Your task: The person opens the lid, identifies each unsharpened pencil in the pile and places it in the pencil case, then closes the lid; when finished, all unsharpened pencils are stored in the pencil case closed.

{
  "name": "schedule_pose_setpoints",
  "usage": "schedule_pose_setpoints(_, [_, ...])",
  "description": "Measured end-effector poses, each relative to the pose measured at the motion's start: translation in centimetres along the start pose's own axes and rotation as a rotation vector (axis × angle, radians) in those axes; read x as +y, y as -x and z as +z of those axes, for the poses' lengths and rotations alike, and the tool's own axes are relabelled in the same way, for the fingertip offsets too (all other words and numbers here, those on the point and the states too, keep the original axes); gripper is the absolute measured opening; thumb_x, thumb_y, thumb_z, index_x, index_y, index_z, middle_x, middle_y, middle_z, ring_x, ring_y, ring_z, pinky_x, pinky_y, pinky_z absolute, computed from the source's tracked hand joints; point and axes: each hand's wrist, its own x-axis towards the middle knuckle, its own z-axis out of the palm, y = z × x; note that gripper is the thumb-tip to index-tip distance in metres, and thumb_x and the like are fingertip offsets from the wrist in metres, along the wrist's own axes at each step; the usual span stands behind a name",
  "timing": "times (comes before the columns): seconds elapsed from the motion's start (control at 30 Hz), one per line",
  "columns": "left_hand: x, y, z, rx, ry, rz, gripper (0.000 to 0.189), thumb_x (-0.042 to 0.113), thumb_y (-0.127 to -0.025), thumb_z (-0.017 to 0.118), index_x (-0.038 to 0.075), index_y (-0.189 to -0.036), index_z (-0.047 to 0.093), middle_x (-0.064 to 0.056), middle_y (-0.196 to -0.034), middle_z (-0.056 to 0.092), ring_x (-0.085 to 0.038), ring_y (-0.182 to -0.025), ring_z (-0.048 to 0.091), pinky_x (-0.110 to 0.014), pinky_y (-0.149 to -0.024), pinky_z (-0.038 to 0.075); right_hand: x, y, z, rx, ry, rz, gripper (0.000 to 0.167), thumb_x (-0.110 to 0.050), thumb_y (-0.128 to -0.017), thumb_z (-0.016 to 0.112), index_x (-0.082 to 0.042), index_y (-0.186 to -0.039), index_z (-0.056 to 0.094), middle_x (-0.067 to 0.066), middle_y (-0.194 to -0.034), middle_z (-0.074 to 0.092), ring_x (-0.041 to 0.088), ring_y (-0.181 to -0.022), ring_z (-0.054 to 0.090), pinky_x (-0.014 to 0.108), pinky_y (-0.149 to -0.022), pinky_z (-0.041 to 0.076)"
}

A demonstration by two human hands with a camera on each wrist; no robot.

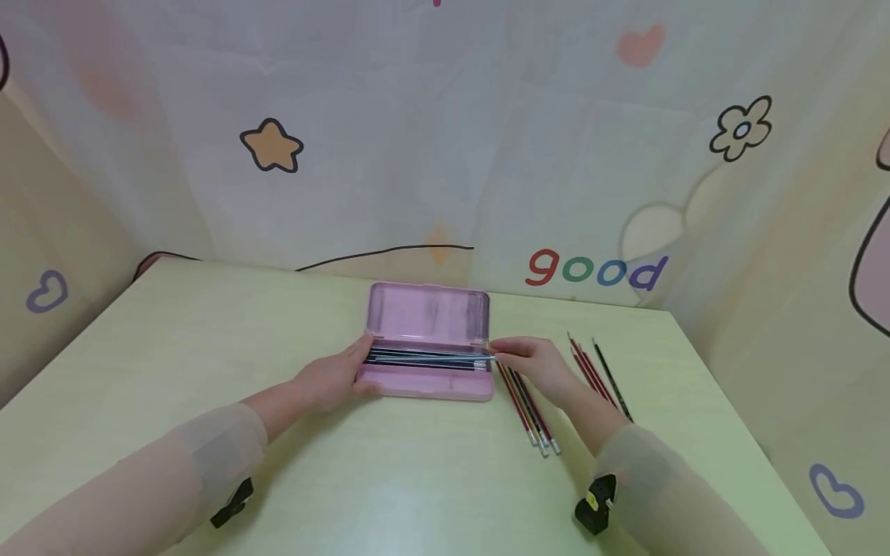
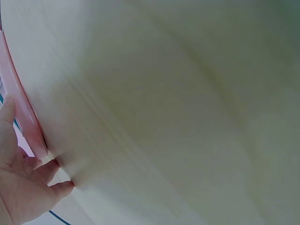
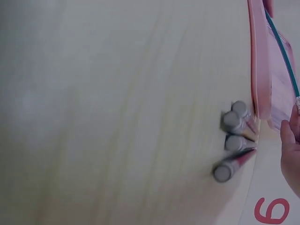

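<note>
An open pink pencil case (image 1: 417, 381) lies on the table, its lid raised toward the back wall. Several dark pencils (image 1: 417, 365) lie lengthwise inside it. My left hand (image 1: 332, 380) grips the case's left end; in the left wrist view the thumb (image 2: 7, 108) lies over the near wall and the other fingers are at the end. At the case's right end, my right hand (image 1: 538, 365) pinches a teal pencil (image 1: 434, 358) by its ferrule end. The teal pencil (image 3: 282, 49) slants over the case in the right wrist view, with the fingertips (image 3: 287, 131) partly cut off by the frame.
Right of the case lies a bunch of red and dark pencils (image 1: 531, 409), ferrule ends toward me. Farther right, partly behind my right forearm, are several red pencils (image 1: 591, 372) and a dark pencil (image 1: 610, 376). A printed cloth wall (image 1: 389, 154) borders the table (image 1: 278, 324).
</note>
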Motion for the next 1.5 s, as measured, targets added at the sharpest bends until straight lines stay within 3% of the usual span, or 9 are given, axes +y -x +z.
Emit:
schedule_pose_setpoints(0.47, [0.3,0.4,0.4,-0.001,0.002,0.003,0.093,0.050,-0.087,0.057,0.004,-0.149,0.004,-0.013,-0.154,0.013,-0.034,-0.133,0.031,-0.047,-0.105,0.029,-0.6,-0.7,1.9,0.001,0.026,0.024,0.025,-0.013,-0.092,0.060,-0.009,-0.116,0.067,0.006,-0.116,0.064,0.020,-0.110,0.055,0.034,-0.093,0.046])
schedule_pose_setpoints(0.87, [-0.2,0.3,0.7,0.000,-0.002,-0.004,0.094,0.051,-0.086,0.057,0.006,-0.150,0.003,-0.012,-0.154,0.014,-0.034,-0.133,0.031,-0.048,-0.105,0.029,-0.6,-1.1,2.8,-0.011,0.118,-0.025,0.024,-0.004,-0.091,0.059,-0.005,-0.114,0.067,0.008,-0.110,0.066,0.020,-0.103,0.059,0.033,-0.090,0.048])
schedule_pose_setpoints(1.23, [0.0,0.2,0.2,-0.007,-0.014,-0.003,0.095,0.052,-0.087,0.055,0.006,-0.150,0.002,-0.013,-0.154,0.012,-0.034,-0.134,0.030,-0.048,-0.105,0.029,-1.4,-1.0,2.6,-0.044,0.151,-0.049,0.026,-0.001,-0.091,0.057,-0.001,-0.116,0.064,0.012,-0.112,0.065,0.023,-0.104,0.059,0.033,-0.090,0.048])
schedule_pose_setpoints(1.5, [-0.2,0.2,0.1,0.012,-0.030,0.018,0.093,0.052,-0.088,0.054,0.004,-0.149,0.004,-0.013,-0.154,0.014,-0.034,-0.131,0.035,-0.048,-0.103,0.032,-1.7,-0.5,1.9,-0.012,0.183,-0.019,0.026,-0.006,-0.093,0.057,-0.006,-0.117,0.065,0.009,-0.117,0.063,0.023,-0.108,0.056,0.035,-0.091,0.047])
